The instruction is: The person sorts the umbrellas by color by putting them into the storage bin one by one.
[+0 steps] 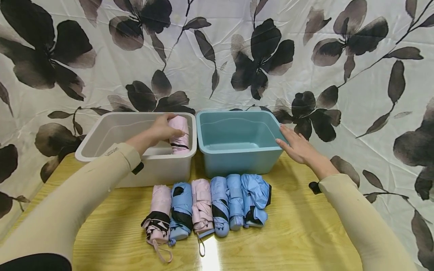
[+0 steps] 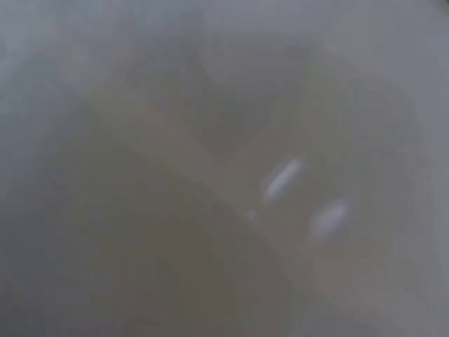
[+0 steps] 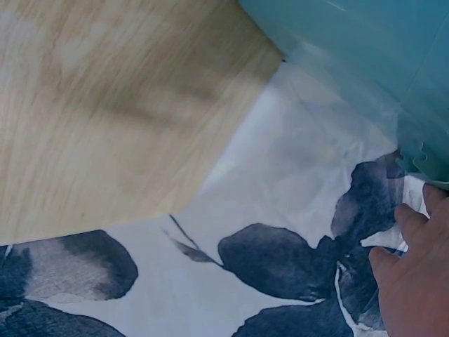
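Smooth plastic bins (image 1: 237, 162), creased cloth umbrellas (image 1: 202, 203), glossy wood-grain table (image 1: 291, 233)

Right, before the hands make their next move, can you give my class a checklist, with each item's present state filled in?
1. Left hand grips the pink umbrella: ok, fingers and thumb are round it.
2. That umbrella rests on the floor of the grey bin: cannot tell, its underside is hidden.
3. Right hand holds no umbrella: ok, it is at the side of the blue bin.
4. Six umbrellas lie side by side on the table: ok.
5. All six are neatly wrapped: not ok, the rightmost blue umbrella has bunched fabric.
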`<state>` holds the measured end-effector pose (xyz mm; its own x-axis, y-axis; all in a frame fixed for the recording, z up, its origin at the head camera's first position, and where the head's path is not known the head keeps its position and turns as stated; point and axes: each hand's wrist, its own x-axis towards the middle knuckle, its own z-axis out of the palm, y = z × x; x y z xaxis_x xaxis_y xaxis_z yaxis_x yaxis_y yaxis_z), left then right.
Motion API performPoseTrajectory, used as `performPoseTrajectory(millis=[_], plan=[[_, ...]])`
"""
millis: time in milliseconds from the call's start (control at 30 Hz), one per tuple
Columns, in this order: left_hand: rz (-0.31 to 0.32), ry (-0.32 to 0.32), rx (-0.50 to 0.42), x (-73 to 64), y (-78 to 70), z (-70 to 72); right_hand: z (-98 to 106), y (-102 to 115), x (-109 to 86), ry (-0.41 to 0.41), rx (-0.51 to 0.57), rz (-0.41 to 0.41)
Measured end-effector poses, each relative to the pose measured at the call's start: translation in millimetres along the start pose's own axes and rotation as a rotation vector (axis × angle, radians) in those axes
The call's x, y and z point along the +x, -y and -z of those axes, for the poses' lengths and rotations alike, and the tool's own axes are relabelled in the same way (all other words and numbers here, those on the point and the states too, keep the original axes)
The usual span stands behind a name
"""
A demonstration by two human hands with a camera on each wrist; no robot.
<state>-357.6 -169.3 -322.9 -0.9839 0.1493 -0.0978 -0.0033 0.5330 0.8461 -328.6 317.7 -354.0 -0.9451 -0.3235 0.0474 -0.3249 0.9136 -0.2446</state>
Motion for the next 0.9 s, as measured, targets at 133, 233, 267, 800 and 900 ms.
performPoseTrajectory(millis=[133,233,267,800,900], plan=[[0.043,0.076,0.022,9.4,4.5,-9.7,-2,-2,2.0,-0.007,0.006,0.002],[0.072,0.112,0.033,12.1,11.2,-15.4,-3,-3,2.1,0.001,0.011,0.002],[0.08,0.121,0.04,13.0,13.9,-16.9,-4,-3,2.0,0.003,0.011,0.004],[0.128,0.386,0.229,13.5,29.3,-15.5,-1,-1,1.6,0.001,0.009,0.002],[0.129,0.424,0.234,12.7,30.0,-14.7,-2,-1,0.9,0.002,0.012,0.001]])
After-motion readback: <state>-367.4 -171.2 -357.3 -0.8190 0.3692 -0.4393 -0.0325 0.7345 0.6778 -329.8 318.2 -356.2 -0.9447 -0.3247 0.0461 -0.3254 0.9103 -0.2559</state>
